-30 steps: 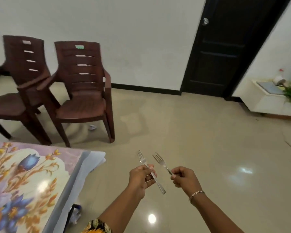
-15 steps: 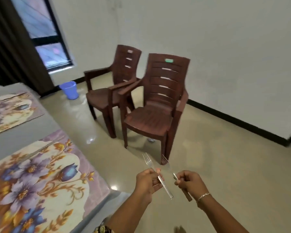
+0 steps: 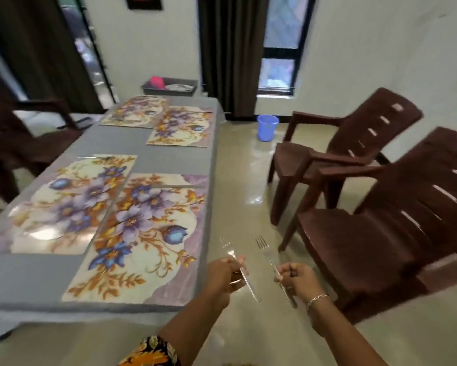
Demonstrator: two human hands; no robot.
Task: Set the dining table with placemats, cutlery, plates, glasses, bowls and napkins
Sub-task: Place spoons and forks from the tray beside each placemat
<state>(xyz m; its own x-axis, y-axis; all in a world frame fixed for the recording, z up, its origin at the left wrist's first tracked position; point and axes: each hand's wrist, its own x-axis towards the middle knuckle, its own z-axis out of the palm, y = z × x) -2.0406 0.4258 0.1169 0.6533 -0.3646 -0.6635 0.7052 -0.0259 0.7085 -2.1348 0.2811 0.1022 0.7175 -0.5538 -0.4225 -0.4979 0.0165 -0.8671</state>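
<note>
Head view, swung from the chairs (image 3: 354,233) to the bench (image 3: 166,161), where four placemats (image 3: 142,233) are already laid. Left hand (image 3: 226,273) grips the left fork (image 3: 231,250) and right hand (image 3: 297,277) the right fork (image 3: 264,248). Fingers (image 3: 288,270) are curled round the handles, just off the bench's near corner. A blurred utensil (image 3: 90,156), possibly cutlery, lies on one mat; fork placement appears next.

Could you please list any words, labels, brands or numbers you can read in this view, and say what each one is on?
None: no text is readable anywhere in this view.
Placemats: floral print only, no words.
Left fork and right fork: any stamp is too blurred to tell.
Wall picture: dark and cut off, nothing legible.
Bucket: no label visible.
</note>
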